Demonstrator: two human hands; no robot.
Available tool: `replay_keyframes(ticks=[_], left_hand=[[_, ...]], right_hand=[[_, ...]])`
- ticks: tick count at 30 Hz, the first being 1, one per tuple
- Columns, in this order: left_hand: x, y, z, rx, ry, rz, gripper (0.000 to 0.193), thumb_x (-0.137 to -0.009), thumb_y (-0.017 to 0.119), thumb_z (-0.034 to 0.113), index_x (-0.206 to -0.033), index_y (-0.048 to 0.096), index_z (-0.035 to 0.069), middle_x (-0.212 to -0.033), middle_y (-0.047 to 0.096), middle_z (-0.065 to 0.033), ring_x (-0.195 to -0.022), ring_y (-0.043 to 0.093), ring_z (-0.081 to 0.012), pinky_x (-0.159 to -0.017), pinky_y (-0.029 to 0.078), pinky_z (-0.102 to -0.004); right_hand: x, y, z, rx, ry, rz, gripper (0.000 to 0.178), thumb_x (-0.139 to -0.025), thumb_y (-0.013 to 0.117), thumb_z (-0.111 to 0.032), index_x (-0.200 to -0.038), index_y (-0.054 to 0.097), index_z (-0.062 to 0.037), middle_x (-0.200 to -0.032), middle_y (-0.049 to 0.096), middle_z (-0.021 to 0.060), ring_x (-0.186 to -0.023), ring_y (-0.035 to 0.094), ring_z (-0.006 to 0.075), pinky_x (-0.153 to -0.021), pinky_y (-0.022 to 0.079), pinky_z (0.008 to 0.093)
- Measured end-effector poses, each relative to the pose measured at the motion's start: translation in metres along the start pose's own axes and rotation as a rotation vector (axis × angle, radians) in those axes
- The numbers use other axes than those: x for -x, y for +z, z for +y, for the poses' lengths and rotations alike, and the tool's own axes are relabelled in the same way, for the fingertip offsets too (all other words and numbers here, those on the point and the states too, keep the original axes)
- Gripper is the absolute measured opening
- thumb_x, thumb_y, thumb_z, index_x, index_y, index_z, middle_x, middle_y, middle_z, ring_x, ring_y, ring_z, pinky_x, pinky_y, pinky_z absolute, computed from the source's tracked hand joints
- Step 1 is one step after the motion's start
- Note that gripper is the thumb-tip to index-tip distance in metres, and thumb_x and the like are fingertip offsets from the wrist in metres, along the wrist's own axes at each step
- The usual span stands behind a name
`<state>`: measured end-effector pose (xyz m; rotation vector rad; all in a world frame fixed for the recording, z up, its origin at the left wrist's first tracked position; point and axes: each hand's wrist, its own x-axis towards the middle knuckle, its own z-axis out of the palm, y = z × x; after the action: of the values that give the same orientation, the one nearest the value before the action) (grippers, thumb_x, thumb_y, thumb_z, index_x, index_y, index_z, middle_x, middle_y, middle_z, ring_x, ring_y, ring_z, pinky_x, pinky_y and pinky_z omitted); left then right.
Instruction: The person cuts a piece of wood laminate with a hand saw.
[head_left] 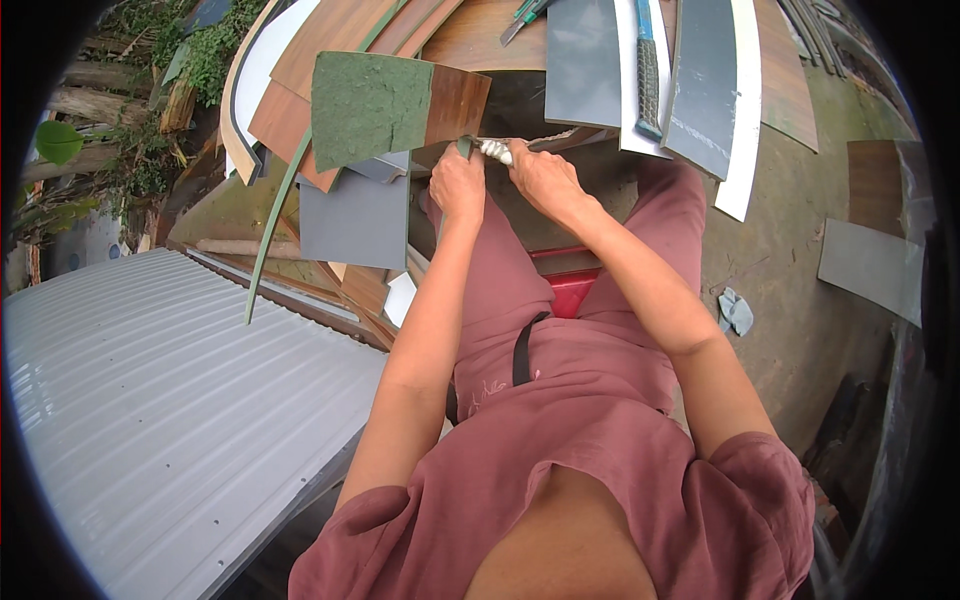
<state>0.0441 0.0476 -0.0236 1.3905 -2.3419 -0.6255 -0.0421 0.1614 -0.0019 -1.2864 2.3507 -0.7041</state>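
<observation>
Both hands are close together above my knees, at the near edge of the heap of panels. My left hand [458, 188] is closed around something thin, mostly hidden by the fingers, with a dark greenish end showing at the thumb. My right hand [549, 182] is closed on a white, lumpy, wrapped piece [495, 151] that sticks out toward the left hand. Its full shape is hidden. Just beyond the left hand lies a board piece [370, 108], rough green on one part and brown wood-grain on the other. Under it is a grey panel [354, 222].
A blue hammer [648, 85] with a black grip and a green-handled cutter [523, 18] lie on the panels. A narrow green strip [268, 245] hangs left, over a corrugated metal sheet [180, 400]. A pale crumpled cloth [735, 312] and a grey panel [872, 268] lie right.
</observation>
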Motion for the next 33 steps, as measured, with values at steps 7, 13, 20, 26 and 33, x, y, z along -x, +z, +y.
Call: replay_keyframes(ticks=[7,13,20,26,33], left_hand=[[-0.001,-0.005,0.0,0.0,0.0,-0.011,0.032,-0.08,0.056,0.029,-0.09,0.063,0.0,-0.081,0.064,-0.0254,-0.081,0.061,-0.0435,-0.075,0.047,-0.0489],[-0.001,-0.003,0.0,0.008,0.01,0.003,0.032,-0.08,0.056,0.029,-0.089,0.063,-0.001,-0.081,0.064,-0.0259,-0.082,0.061,-0.0436,-0.076,0.047,-0.049],[0.0,-0.001,0.0,-0.018,-0.007,-0.013,0.032,-0.079,0.055,0.028,-0.088,0.063,-0.001,-0.082,0.064,-0.0254,-0.082,0.062,-0.0431,-0.076,0.047,-0.0488],[-0.002,-0.002,-0.003,-0.007,0.01,0.016,0.032,-0.079,0.055,0.029,-0.087,0.063,-0.001,-0.082,0.064,-0.0254,-0.081,0.061,-0.0434,-0.075,0.046,-0.0491],[0.0,0.001,-0.001,-0.01,0.019,0.039,0.032,-0.079,0.056,0.029,-0.087,0.063,-0.001,-0.081,0.064,-0.0256,-0.081,0.061,-0.0432,-0.074,0.047,-0.0489]], right_hand=[[0.064,-0.003,0.04,0.034,0.057,-0.035,0.014,-0.087,0.049,-0.012,-0.094,0.042,-0.0025,-0.071,0.062,0.0233,-0.07,0.062,0.0424,-0.062,0.049,0.0521],[0.035,-0.002,0.024,0.005,-0.004,-0.013,0.015,-0.086,0.05,-0.012,-0.095,0.042,-0.0018,-0.07,0.062,0.0238,-0.07,0.062,0.0422,-0.061,0.049,0.0517],[0.01,-0.001,0.01,0.004,-0.002,-0.005,0.014,-0.087,0.048,-0.013,-0.094,0.043,-0.0015,-0.07,0.062,0.0233,-0.07,0.062,0.042,-0.061,0.049,0.0517],[0.071,0.001,0.047,0.018,0.039,-0.008,0.014,-0.087,0.049,-0.013,-0.095,0.043,-0.0028,-0.07,0.062,0.023,-0.07,0.062,0.0426,-0.062,0.049,0.0524],[0.009,0.001,0.007,-0.014,0.003,0.001,0.013,-0.087,0.048,-0.012,-0.094,0.043,-0.0019,-0.071,0.062,0.0237,-0.071,0.062,0.0433,-0.063,0.05,0.0521]])
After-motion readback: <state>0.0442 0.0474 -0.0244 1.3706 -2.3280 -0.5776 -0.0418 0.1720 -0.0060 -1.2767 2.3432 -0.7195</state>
